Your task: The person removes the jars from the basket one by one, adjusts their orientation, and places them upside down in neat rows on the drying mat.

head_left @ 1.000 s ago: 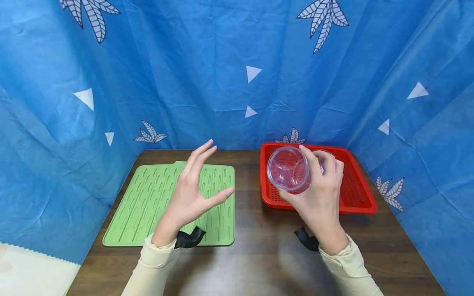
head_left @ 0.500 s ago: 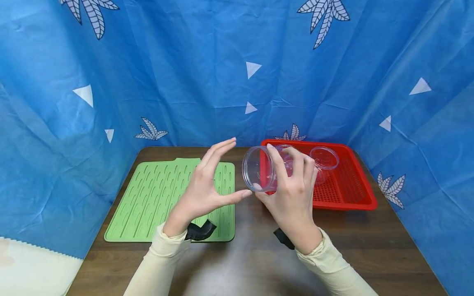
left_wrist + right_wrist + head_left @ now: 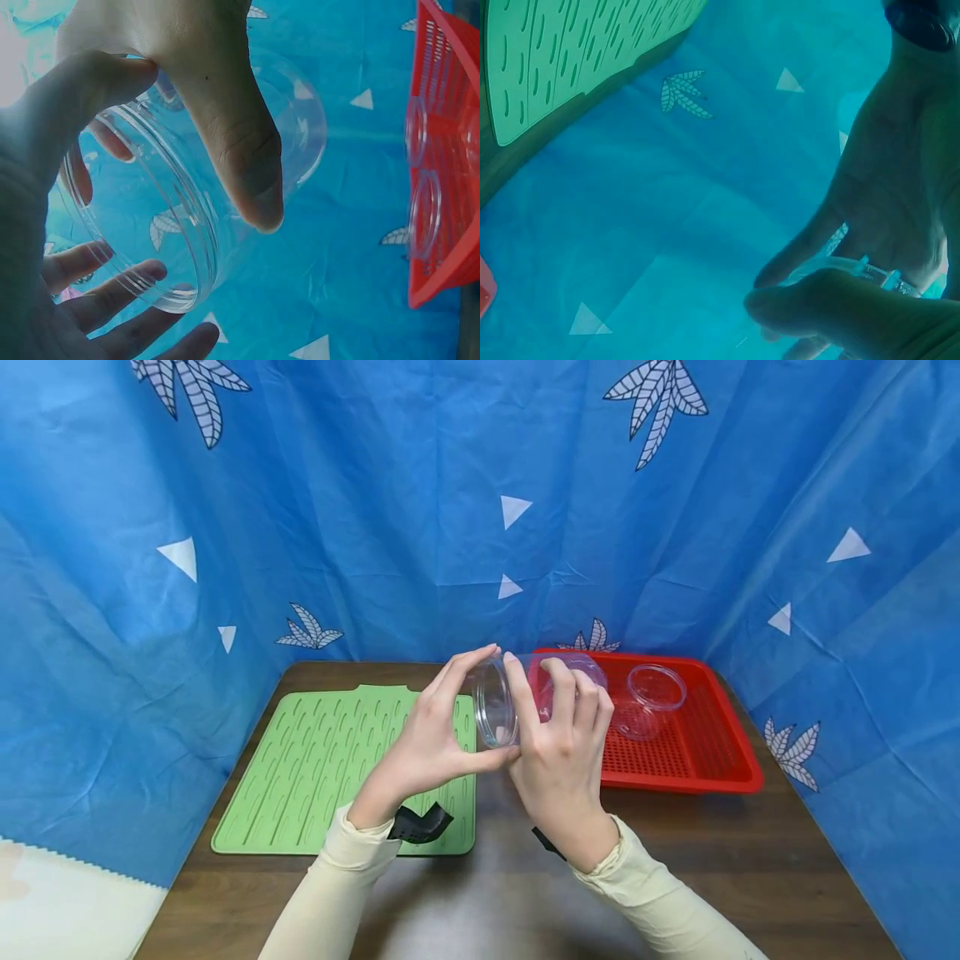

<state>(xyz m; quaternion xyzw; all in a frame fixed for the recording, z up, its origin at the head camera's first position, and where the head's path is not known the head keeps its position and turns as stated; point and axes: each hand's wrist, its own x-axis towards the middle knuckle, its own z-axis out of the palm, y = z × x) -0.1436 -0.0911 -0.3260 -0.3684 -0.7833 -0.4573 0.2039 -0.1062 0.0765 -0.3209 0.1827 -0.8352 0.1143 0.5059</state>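
A clear plastic jar [image 3: 493, 706] lies sideways in the air between both hands, its ringed mouth toward the left. My right hand [image 3: 558, 756] grips its body, fingers bent over the top and thumb below. At the mouth, my left hand [image 3: 431, 739] holds the rim between thumb and fingertips. The left wrist view shows the jar [image 3: 304, 139] tilted, with the right thumb across its side and the left fingers spread along the rim. Much of the jar is hidden behind the hands in the right wrist view.
A red perforated basket [image 3: 723, 727] stands at the back right, with another clear round container [image 3: 656, 687] in it. On the left lies a ribbed green mat [image 3: 322, 760]. Blue curtain [image 3: 375, 527] surrounds the wooden table [image 3: 517, 893].
My right hand has carried the jar left from over the basket and turned its mouth leftward. My left hand has moved right and closed its fingertips on the rim.
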